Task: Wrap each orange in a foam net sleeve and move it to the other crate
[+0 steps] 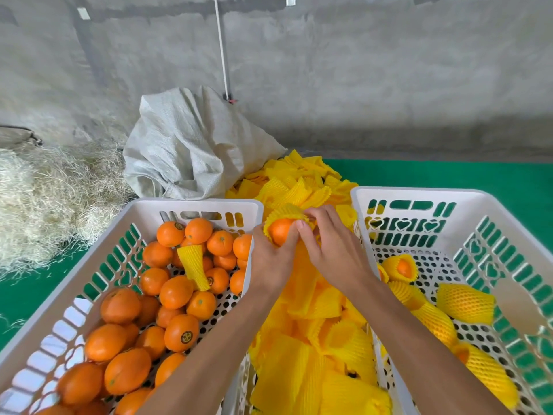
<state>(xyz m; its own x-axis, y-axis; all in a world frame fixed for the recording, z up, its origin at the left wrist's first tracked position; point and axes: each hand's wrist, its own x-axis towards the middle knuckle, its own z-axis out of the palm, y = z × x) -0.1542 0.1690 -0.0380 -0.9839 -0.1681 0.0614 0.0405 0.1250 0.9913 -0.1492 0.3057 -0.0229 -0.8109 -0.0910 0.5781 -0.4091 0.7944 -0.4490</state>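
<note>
My left hand (270,259) grips an orange (279,230) between the two crates. A yellow foam net sleeve (287,213) sits over the orange's far side, and my right hand (332,247) pinches its edge with thumb and fingers. The left white crate (89,274) holds several bare oranges (176,292) and one loose sleeve (194,266). The right white crate (508,223) holds several sleeved oranges (465,302).
A heap of loose yellow sleeves (317,339) fills the gap between the crates and runs to the back. A grey woven sack (191,148) stands behind the left crate, straw (51,196) at the left. Green matting (449,175) covers the floor before a concrete wall.
</note>
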